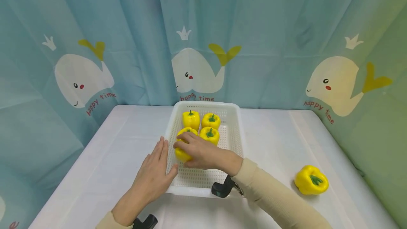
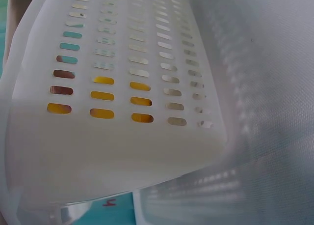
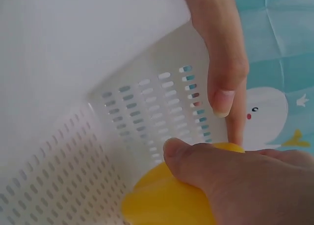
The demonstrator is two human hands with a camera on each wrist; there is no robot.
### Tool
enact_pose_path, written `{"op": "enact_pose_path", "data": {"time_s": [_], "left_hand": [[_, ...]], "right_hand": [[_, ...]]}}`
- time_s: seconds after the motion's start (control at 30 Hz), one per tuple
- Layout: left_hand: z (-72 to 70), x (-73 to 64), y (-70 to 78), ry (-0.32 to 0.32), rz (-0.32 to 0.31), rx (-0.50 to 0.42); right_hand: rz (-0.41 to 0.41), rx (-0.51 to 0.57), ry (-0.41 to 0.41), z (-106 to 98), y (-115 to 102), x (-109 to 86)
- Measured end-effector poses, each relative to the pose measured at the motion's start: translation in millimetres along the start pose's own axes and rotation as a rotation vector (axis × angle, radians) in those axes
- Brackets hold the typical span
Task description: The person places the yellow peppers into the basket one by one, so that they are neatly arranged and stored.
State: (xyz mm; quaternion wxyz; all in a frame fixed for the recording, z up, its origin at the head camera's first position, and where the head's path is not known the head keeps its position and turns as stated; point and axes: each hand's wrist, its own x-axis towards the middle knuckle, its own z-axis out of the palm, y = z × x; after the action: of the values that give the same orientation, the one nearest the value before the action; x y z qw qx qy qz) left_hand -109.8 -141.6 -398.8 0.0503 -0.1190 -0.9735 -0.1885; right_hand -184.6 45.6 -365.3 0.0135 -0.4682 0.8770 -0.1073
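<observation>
My right hand (image 1: 203,153) reaches into a white perforated basket (image 1: 236,130) and grips a yellow bell pepper (image 1: 182,155) near the left wall. In the right wrist view its thumb (image 3: 184,158) lies over that yellow pepper (image 3: 167,205). Several more yellow peppers with green stems, among them one at the back (image 1: 190,120), stand in two columns in the basket. My left hand (image 1: 154,170) lies along the basket's left rim, fingers straight. The left wrist view looks at the outside of the slotted wall (image 2: 108,151), with yellow showing through.
One more yellow bell pepper (image 1: 311,180) lies on its side on the white table (image 1: 273,140), right of the basket. A blue curtain (image 1: 270,27) with whale prints hangs behind the table. Black camera mounts (image 1: 222,188) sit at both wrists.
</observation>
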Motion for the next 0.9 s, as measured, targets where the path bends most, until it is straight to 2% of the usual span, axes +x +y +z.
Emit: {"op": "enact_pose_path", "data": {"time_s": [0.2,0.43,0.8,0.9], "left_hand": [[-0.6,0.8,1.0,0.000,0.001,0.019],[-1.1,0.4,0.8,-0.002,0.001,0.018],[-1.6,0.6,0.5,-0.011,0.000,0.014],[-1.2,0.6,0.7,-0.016,-0.006,0.016]], "right_hand": [[-0.052,-0.020,-0.017,2,4,6.0],[-0.025,-0.054,-0.092,1,6,9.0],[-0.060,-0.048,-0.153,4,6,15.3],[-0.048,-0.044,-0.163,7,6,18.2]]}}
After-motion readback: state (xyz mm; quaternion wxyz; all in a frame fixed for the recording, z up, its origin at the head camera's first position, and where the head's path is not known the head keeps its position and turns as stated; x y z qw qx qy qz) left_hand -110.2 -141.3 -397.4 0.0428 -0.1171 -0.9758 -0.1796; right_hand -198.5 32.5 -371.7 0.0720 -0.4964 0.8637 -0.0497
